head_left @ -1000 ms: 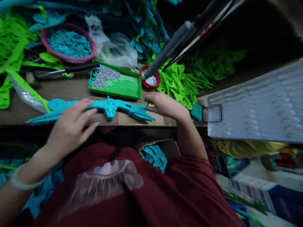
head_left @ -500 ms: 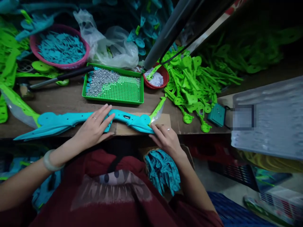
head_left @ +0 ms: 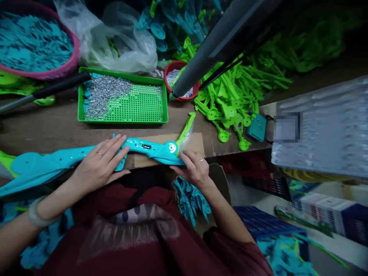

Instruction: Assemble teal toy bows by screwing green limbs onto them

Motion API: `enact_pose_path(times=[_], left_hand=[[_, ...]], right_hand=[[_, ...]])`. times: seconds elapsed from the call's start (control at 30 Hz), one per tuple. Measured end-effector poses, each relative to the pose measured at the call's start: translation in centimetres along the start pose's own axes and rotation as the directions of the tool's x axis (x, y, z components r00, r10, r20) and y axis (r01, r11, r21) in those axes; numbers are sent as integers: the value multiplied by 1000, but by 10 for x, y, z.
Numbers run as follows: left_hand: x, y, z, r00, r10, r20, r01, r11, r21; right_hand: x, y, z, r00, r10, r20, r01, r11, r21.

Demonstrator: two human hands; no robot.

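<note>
A long teal plastic toy bow [head_left: 156,148] with green and clear end pieces lies along the front edge of the bench. My left hand [head_left: 99,161] is closed over its middle grip, hiding part of it. With bent fingers, my right hand [head_left: 194,166] pinches the teal edge near the right end, just below the green end piece [head_left: 186,132]. A white round mark shows on the teal disc there. Under this part of the bow lies a piece of brown cardboard [head_left: 197,143]. Behind it stands a green perforated tray [head_left: 123,122] holding many small silver screws.
A pink basket [head_left: 75,53] of teal parts and a clear plastic bag [head_left: 123,53] stand behind. A dark pole [head_left: 207,50] slants over a red bowl [head_left: 196,90]. Green parts [head_left: 230,103] pile up at right, beside a teal box [head_left: 257,127]. Teal pieces [head_left: 191,201] sit below the bench edge.
The view has shifted closer and to the right, so the bow and tray appear further left. Both hands keep their places on the bow. The white mark on the disc now shows.
</note>
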State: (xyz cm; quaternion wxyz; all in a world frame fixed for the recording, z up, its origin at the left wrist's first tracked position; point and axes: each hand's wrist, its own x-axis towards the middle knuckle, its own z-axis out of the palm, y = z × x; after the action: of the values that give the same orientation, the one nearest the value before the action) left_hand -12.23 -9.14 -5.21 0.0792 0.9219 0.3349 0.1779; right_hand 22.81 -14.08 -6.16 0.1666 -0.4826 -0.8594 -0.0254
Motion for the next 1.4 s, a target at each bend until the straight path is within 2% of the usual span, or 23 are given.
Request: enact_pose_path(times=[0.1,0.17,0.23,0.27,0.3,0.37,0.47,0.53,0.6,0.67,0.77,0.83,0.9,1.0,1.03,1.1,1.17,1.23,1.3,1.33,1.4], left_hand=[[-3,-6,3,996,64,-55,-61,996,59],[-8,-7,4,988,129,-83,-122,988,90],[-12,-3,0,986,148,-72,-140,985,100],[-13,1,-3,989,134,-56,-128,986,108],[-12,8,-6,992,116,-44,-110,986,124],[-5,28,-12,996,86,-35,-79,981,176],[20,65,-8,992,97,-77,-80,977,199],[41,83,5,992,80,-100,-62,983,174],[57,90,23,996,53,-74,-41,988,152],[64,87,40,997,64,-54,-55,988,144],[59,76,56,981,133,-138,-112,983,147],[53,72,58,967,172,-189,-144,978,152],[50,70,57,960,190,-205,-160,975,154],[48,71,55,963,205,-177,-182,973,140],[48,71,54,965,206,-164,-186,974,127],[47,71,53,969,200,-145,-189,978,91],[46,71,50,977,175,-119,-169,984,61],[46,70,48,985,146,-97,-142,989,48],[45,70,47,988,132,-86,-129,991,34],[45,71,47,987,133,-87,-131,991,29],[44,72,48,984,151,-90,-149,988,30]], right_hand=[[18,-3,-17,998,17,58,-31,965,261],[26,-2,-26,976,206,67,-216,906,365],[31,2,-31,888,440,135,-453,780,433],[32,4,-32,843,502,193,-529,708,468],[33,6,-32,823,508,252,-560,655,507],[33,8,-33,851,443,283,-520,635,571],[28,4,-32,895,425,135,-417,690,591],[21,-5,-31,902,426,75,-367,661,654],[10,-13,-28,919,382,99,-321,578,750],[-2,-18,-24,928,336,162,-310,453,836],[-15,-11,-18,942,241,233,-298,282,912],[-19,1,-14,958,103,268,-285,251,925],[-19,16,-11,948,-84,307,-280,241,929],[-14,34,-10,861,-354,365,-302,222,927],[-11,38,-11,820,-415,394,-314,250,916],[-4,44,-14,746,-482,459,-307,363,880],[3,47,-17,715,-493,496,-248,486,838],[9,49,-18,719,-496,487,-180,544,819],[15,51,-14,703,-540,463,-175,500,848],[18,52,-11,674,-582,456,-206,444,872],[22,51,-4,583,-685,436,-297,320,900]])
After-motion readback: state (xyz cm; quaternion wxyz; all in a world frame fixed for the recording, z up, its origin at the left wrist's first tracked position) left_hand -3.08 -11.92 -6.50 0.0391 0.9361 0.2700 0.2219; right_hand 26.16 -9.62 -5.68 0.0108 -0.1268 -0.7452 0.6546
